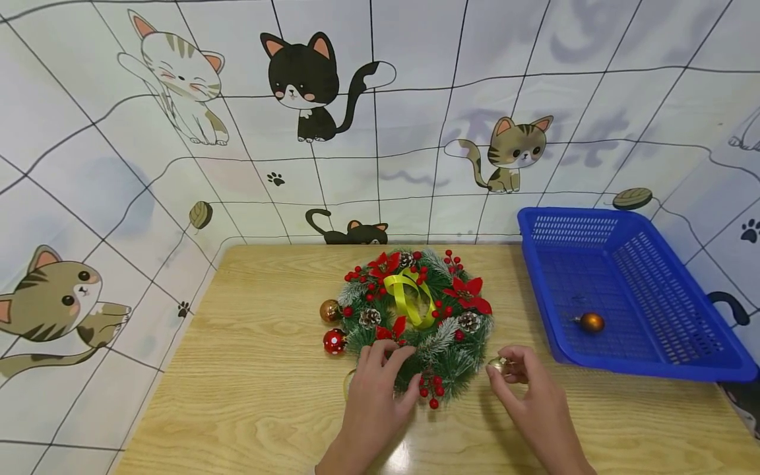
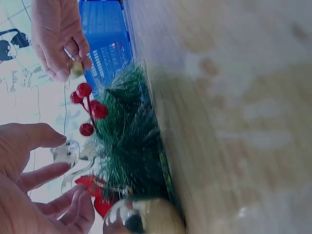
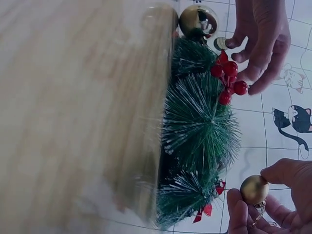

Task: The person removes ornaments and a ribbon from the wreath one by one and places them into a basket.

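A green wreath (image 1: 457, 356) with red flowers, berries and pinecones lies on the table. My left hand (image 1: 375, 406) reaches over its front left edge with fingers spread, near the red berries (image 2: 100, 111) and holding nothing. Between thumb and fingertips my right hand (image 1: 537, 402) pinches a small matte gold ball ornament (image 3: 254, 189) with a cap and string, just right of the wreath. A shiny gold ball ornament (image 2: 146, 217) sits at the wreath's left, mostly covered by the left hand in the head view. A red dotted ball (image 1: 334, 342) and a copper ball (image 1: 330, 311) are further along that side.
At the right stands a blue plastic basket (image 1: 561, 353) with an orange-brown ball ornament (image 1: 592, 322) inside. A yellow ribbon (image 1: 404, 300) loops over the wreath's middle. The wood-grain table (image 1: 249, 369) meets a wall covered in cat drawings (image 1: 410, 132) at the back.
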`<action>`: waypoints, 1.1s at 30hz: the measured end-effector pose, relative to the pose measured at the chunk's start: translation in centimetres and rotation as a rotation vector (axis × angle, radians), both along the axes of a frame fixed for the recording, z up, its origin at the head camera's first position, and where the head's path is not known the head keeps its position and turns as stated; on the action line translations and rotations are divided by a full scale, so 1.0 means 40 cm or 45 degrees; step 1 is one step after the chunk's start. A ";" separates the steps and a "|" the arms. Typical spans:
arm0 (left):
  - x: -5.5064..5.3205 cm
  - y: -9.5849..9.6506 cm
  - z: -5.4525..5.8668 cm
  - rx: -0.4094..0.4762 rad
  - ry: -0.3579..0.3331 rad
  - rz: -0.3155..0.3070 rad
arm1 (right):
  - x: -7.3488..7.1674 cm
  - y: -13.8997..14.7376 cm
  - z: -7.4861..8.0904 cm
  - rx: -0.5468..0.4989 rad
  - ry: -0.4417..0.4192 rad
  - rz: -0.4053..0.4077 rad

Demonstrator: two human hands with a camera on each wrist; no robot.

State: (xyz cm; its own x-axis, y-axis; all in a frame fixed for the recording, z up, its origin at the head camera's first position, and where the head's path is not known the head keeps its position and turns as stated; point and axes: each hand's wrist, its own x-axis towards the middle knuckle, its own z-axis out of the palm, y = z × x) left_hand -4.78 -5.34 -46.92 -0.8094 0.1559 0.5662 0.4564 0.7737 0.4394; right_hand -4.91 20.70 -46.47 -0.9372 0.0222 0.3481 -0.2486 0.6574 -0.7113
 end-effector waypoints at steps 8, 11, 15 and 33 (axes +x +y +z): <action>-0.019 -0.043 0.010 0.011 -0.007 0.089 | -0.006 0.024 0.027 -0.021 0.017 -0.004; -0.022 -0.060 0.009 0.004 -0.045 0.098 | -0.008 0.031 0.036 -0.018 0.035 -0.012; -0.020 -0.078 0.003 0.021 -0.082 0.091 | -0.016 0.033 0.046 -0.002 0.049 0.007; -0.045 -0.118 0.002 0.121 -0.278 0.165 | -0.032 0.072 0.065 -0.002 0.139 -0.010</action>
